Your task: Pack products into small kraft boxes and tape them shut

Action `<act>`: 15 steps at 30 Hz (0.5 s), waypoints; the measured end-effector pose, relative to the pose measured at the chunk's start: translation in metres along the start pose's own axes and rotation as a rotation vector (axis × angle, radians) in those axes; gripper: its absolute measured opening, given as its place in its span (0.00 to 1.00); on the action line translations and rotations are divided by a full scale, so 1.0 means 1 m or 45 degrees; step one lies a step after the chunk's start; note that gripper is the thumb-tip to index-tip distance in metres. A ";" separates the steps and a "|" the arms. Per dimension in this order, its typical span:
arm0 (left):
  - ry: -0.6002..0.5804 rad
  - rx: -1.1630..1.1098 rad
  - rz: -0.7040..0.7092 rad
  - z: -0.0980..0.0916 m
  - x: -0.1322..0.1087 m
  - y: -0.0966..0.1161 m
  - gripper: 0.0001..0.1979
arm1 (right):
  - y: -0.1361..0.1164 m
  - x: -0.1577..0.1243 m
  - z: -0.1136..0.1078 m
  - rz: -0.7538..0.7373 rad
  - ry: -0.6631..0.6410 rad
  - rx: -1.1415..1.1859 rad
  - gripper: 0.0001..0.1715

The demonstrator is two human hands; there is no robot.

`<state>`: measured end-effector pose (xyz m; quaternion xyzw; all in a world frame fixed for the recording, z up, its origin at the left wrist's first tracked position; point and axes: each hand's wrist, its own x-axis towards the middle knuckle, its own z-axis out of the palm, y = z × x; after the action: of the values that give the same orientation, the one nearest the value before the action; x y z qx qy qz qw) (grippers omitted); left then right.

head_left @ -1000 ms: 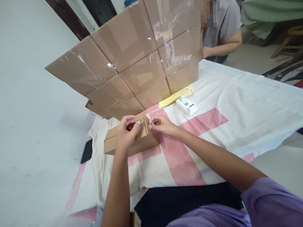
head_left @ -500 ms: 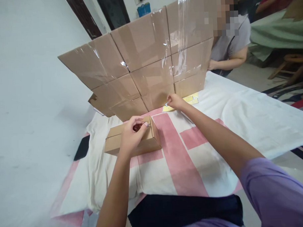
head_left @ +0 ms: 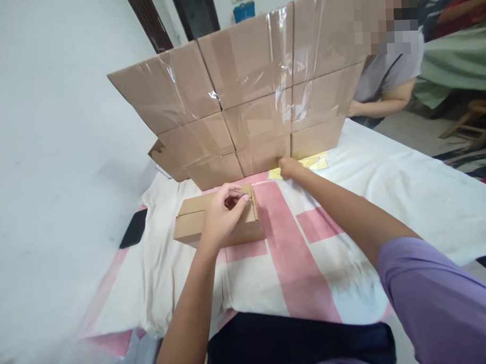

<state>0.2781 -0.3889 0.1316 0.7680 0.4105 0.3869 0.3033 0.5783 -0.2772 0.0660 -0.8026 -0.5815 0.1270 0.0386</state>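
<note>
Pink-striped cloth (head_left: 252, 280) — brown oblong box (head_left: 244, 231)

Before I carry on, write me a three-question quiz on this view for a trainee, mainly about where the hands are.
1. True or false: the left hand is over the small cardboard box.
2. The right hand is nearest to: A) the blue container; B) the yellow paper; C) the wooden stool.
3. Fill in the colour: the small cardboard box sits on a whitish cloth with ____ patches.

Key: 1 true; 2 B; 3 pink.
</note>
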 end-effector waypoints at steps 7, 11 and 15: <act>-0.003 0.001 0.007 0.001 -0.001 -0.001 0.10 | -0.003 -0.014 -0.013 0.207 0.026 0.026 0.30; -0.005 0.007 0.046 0.000 0.000 -0.001 0.10 | -0.011 -0.036 -0.029 0.124 0.170 0.105 0.19; -0.006 0.001 0.081 0.000 0.001 -0.002 0.11 | -0.021 -0.080 -0.041 -0.189 0.348 0.277 0.10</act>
<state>0.2777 -0.3871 0.1301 0.7816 0.3854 0.3944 0.2917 0.5460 -0.3429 0.1224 -0.7584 -0.6113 0.0758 0.2130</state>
